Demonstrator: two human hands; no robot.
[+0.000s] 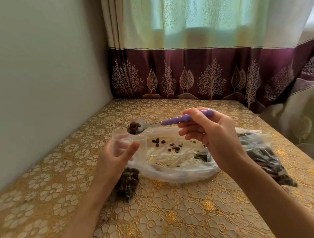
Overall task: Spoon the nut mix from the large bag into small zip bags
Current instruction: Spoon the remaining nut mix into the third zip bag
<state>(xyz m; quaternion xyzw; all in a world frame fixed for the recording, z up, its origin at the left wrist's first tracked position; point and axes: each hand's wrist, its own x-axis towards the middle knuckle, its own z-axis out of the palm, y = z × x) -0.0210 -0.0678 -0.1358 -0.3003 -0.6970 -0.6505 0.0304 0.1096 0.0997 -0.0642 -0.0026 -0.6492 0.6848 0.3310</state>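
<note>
R hand (213, 134) gripping spoon (153, 125), I'm tipping above small zip bag (124, 142) mouth; L hand (116, 153) pinching it. Risk: mouth sagging, nut mix (134, 128) spilling.

hands: 2, left hand (116, 155), right hand (211, 134). spoon (153, 124): 1, purple handle, loaded. large bag (176, 159): 1, few loose nuts inside. small zip bag: 1 in left hand (125, 144), partly filled; filled bags on table: at least 1 at right (263, 157), exact count unclear. table (176, 218): 1.
</note>
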